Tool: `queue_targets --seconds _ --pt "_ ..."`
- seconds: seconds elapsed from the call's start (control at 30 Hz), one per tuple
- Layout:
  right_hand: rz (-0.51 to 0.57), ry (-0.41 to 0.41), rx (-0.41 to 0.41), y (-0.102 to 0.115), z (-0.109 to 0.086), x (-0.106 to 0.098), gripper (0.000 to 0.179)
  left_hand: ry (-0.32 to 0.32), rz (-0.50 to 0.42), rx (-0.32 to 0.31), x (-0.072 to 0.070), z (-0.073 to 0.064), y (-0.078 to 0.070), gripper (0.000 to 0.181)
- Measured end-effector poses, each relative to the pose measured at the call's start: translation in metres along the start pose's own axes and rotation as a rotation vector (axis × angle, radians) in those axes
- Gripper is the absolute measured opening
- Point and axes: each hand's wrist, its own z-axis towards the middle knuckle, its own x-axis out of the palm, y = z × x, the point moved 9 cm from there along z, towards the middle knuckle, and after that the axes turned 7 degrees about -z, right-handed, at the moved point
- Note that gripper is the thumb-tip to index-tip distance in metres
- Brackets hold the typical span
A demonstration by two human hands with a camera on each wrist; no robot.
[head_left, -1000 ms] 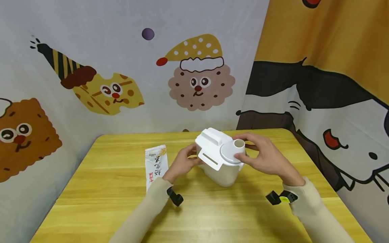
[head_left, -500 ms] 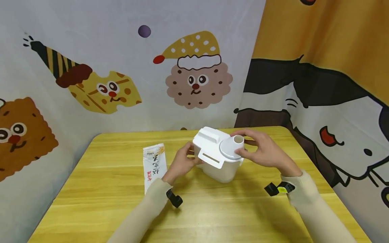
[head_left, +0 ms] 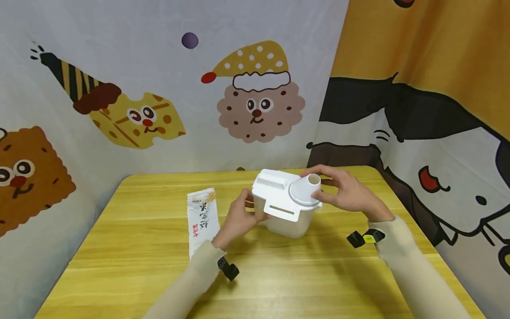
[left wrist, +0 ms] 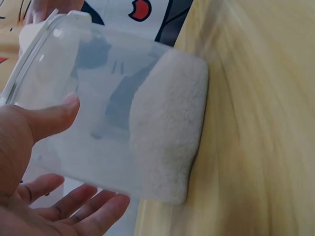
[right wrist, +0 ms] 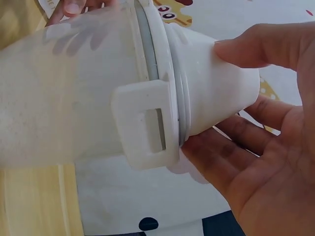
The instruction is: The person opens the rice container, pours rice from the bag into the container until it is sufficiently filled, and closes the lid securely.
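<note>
A translucent storage container point(head_left: 284, 227) stands on the table under a white lid point(head_left: 268, 188) with slotted side latches. In the left wrist view, pale, fine-grained contents point(left wrist: 170, 128) fill its lower part. My left hand point(head_left: 241, 217) holds the container at its left end, thumb on the near face and fingers round the far side. On the lid's right half rises a white cone-shaped spout point(head_left: 303, 191) with a round opening. My right hand point(head_left: 348, 195) grips this spout; the right wrist view has the thumb on one side and fingers curled on the other, beside a latch point(right wrist: 142, 125).
A flat white packet point(head_left: 202, 221) with dark and red print lies left of the container, partly behind the left forearm. The wooden table point(head_left: 139, 248) reaches back to a cartoon-printed cloth point(head_left: 159, 66) that hangs behind it and along the sides.
The container has turned slightly under both hands, its front latch shifting to the right. The spout's opening sits a little higher in the head view. Both hands keep their grips.
</note>
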Motion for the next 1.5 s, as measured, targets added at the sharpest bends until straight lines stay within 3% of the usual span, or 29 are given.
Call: queue_targets --seconds 0.17,0.3,0.43,0.6,0.83,1.17,1.5 --pt "-0.012 0.005 0.04 -0.002 -0.003 0.002 0.046 0.048 -0.006 -0.02 -0.004 0.006 0.005 0.058" --pt "-0.016 -0.012 0.07 0.001 -0.005 0.002 0.049 0.086 -0.07 -0.027 -0.006 0.013 0.005 0.064" --pt "-0.023 -0.048 0.114 0.005 -0.006 0.0 0.05 0.123 -0.155 0.005 -0.007 0.02 0.003 0.076" --pt "-0.043 -0.1 0.183 0.008 -0.009 -0.002 0.049 0.214 -0.217 0.053 -0.004 0.03 0.001 0.088" --pt "-0.043 -0.119 0.206 0.01 -0.011 -0.002 0.048 0.297 -0.284 0.064 0.002 0.038 0.003 0.091" --pt "-0.028 -0.09 0.208 0.003 -0.007 -0.003 0.047 0.288 -0.314 0.059 0.001 0.039 0.004 0.09" --pt "0.004 -0.058 0.22 -0.008 0.0 -0.005 0.046 0.18 -0.246 0.044 0.001 0.025 0.001 0.087"
